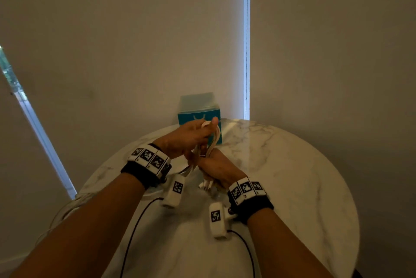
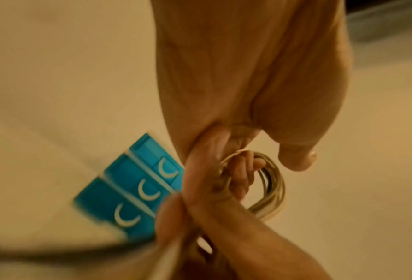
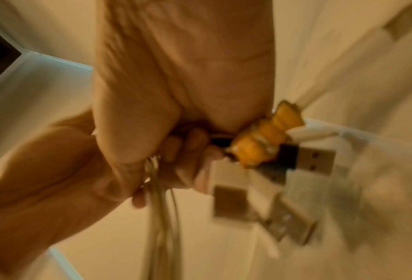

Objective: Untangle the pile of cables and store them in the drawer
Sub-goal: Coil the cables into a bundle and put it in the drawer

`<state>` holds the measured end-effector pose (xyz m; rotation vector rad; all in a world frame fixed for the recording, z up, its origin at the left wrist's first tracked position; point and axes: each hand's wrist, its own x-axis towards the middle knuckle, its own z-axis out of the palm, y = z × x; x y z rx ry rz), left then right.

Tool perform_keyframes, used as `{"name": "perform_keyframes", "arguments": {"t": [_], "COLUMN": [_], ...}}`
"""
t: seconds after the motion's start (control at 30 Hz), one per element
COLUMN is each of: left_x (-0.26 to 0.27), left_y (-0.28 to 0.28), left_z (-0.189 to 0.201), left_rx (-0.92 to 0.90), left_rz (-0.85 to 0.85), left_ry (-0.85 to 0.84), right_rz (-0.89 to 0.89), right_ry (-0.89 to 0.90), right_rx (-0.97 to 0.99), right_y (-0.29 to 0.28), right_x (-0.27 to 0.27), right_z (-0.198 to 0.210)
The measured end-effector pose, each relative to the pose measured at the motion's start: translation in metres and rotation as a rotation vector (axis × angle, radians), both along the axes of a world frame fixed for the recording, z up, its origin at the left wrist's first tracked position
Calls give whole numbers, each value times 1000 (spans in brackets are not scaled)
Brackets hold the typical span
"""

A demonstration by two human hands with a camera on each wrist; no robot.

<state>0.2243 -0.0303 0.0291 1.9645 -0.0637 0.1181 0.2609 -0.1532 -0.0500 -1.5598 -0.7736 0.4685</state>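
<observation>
A bundle of pale cables (image 1: pixel 210 142) is held between two hands above a round marble tabletop (image 1: pixel 292 176). The left hand (image 1: pixel 186 137) is raised at the far end of the bundle, its fingers curled through looped coils of cable, with the thumb pressed on top. In the left wrist view, the coils (image 2: pixel 269 185) are seen hooked around the curled fingers (image 2: pixel 243 170). The right hand (image 1: pixel 217 168) is closed in a fist just below and nearer the body, gripping the other end of the same bundle. In the right wrist view, several blurred USB plugs (image 3: pixel 315 161) are seen sticking out of the fist beside a yellow band (image 3: pixel 264 140), and loose strands are seen hanging beneath. The two hands are close together, almost touching. A blue drawer unit (image 1: pixel 198 117) is set at the far edge of the tabletop, just behind the left hand; in the left wrist view three blue drawer fronts with pale crescent handles are shown.
</observation>
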Motion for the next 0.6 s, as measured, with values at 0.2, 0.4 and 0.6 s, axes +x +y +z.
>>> {"name": "perform_keyframes", "arguments": {"t": [0.2, 0.4, 0.6], "left_x": [9, 22, 20], "left_y": [-15, -24, -33], "left_z": [20, 5, -2], "left_rx": [452, 4, -31], "left_rz": [263, 458, 502], "left_ry": [-52, -138, -148], "right_rz": [-195, -340, -235], "right_ry": [-133, -79, -79], "right_rx": [-84, -64, -85], "right_y": [12, 20, 16], "right_x": [-5, -1, -3], "right_z": [-4, -10, -17]}}
